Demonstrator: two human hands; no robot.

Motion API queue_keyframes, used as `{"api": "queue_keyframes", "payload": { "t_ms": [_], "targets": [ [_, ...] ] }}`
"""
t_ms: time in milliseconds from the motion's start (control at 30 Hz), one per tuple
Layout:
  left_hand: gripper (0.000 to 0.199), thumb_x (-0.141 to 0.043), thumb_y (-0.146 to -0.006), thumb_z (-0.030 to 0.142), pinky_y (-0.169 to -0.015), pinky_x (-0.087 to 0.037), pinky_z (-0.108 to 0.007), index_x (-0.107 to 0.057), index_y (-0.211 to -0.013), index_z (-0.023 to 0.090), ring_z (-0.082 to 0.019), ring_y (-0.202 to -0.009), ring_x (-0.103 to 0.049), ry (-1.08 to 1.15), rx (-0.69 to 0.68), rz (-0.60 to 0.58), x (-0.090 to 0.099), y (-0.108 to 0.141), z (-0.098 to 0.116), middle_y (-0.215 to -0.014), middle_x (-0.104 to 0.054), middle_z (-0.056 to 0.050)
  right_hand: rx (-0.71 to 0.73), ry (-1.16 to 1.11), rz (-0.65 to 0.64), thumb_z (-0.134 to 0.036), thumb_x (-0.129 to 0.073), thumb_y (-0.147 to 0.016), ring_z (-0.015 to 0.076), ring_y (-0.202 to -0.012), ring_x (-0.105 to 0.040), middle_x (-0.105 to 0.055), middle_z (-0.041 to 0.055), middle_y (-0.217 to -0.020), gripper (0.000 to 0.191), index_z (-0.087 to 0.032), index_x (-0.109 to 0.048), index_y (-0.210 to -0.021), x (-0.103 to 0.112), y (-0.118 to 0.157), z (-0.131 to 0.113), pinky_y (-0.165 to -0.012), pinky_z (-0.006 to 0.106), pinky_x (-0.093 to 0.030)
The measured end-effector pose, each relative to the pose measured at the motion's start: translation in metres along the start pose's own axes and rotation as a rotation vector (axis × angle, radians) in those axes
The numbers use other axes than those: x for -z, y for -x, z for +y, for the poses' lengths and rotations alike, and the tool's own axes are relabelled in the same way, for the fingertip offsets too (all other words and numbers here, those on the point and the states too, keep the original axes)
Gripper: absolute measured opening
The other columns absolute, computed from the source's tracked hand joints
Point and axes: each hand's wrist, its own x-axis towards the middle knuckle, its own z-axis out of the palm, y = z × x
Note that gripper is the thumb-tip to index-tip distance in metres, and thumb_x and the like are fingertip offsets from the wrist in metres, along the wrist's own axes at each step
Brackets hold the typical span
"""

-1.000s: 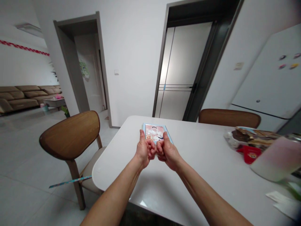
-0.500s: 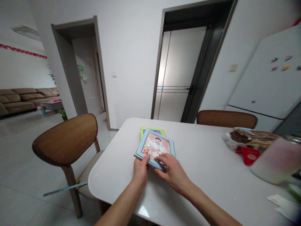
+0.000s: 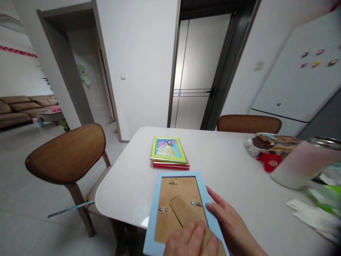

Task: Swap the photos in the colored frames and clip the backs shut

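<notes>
The left hand point(image 3: 190, 241) lay with curled fingers over the brown stand point(image 3: 189, 213) of the blue frame point(image 3: 182, 190); whether it gripped could not be told. The right hand point(image 3: 231, 220) grasped the blue frame's right edge. The blue frame faced back-up over the near part of the worktop point(image 3: 119, 192). Just beyond it, a lime-green frame point(image 3: 167, 150) lay atop red frames point(image 3: 170, 165). Well beyond the blue frame stood a door point(image 3: 204, 64).
</notes>
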Motion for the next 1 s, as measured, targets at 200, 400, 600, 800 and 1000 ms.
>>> {"api": "queue_keyframes", "payload": {
  "t_ms": [200, 400, 600, 800, 1000],
  "targets": [
    [0.018, -0.040, -0.083, 0.026, -0.054, -0.050, -0.024, -0.056, -0.088, 0.021, -0.018, -0.079, -0.063, 0.058, -0.108, -0.232, -0.013, 0.014, -0.006, -0.091, -0.067, -0.003, 0.216, 0.663, 0.069, -0.019, -0.047, -0.063, 0.0210, -0.087, -0.057, -0.062, 0.0077, -0.094, 0.060, -0.012, -0.035, -0.122, 0.012, -0.031, 0.021, -0.081, 0.034, -0.042],
    [0.045, -0.056, -0.069, 0.037, -0.086, -0.042, -0.036, -0.048, -0.109, 0.017, -0.024, -0.106, -0.048, 0.380, 0.062, -0.774, 0.008, 0.007, -0.045, -0.117, -0.052, -0.010, 0.397, 1.343, 0.154, -0.022, -0.043, -0.067, 0.0209, -0.095, -0.051, -0.052, 0.0112, -0.105, 0.044, -0.014, -0.050, -0.110, 0.020, -0.033, 0.030, -0.084, 0.034, -0.039],
    [0.058, -0.048, -0.070, 0.022, -0.100, -0.025, -0.041, -0.031, -0.124, 0.008, -0.023, -0.122, -0.025, 0.246, 0.669, -0.650, 0.009, 0.020, -0.098, -0.134, -0.026, -0.015, 0.431, 1.521, 0.085, -0.020, -0.041, -0.071, 0.0201, -0.102, -0.047, -0.045, 0.0107, -0.115, 0.031, -0.017, -0.060, -0.096, 0.009, -0.040, 0.024, -0.086, 0.030, -0.037],
    [0.061, -0.049, -0.069, 0.023, -0.102, -0.022, -0.035, -0.030, -0.124, 0.004, -0.021, -0.123, -0.024, 0.331, 0.710, -0.626, 0.005, 0.026, -0.104, -0.134, -0.025, -0.015, 0.442, 1.629, 0.087, -0.022, -0.035, -0.077, 0.0146, -0.069, -0.055, -0.053, 0.0071, -0.092, 0.030, -0.020, -0.062, -0.089, 0.005, -0.048, 0.021, -0.062, 0.027, -0.043],
    [0.064, -0.044, -0.063, 0.015, -0.103, -0.019, -0.033, -0.029, -0.125, 0.002, -0.021, -0.124, -0.022, 0.304, 0.704, -0.646, 0.007, 0.024, -0.101, -0.135, -0.023, -0.015, 0.637, 1.595, 0.052, -0.022, -0.041, -0.076, 0.0201, -0.089, -0.049, -0.057, 0.0091, -0.096, 0.026, -0.018, -0.062, -0.090, -0.014, -0.060, 0.017, -0.076, 0.032, -0.039]
  ]
}}
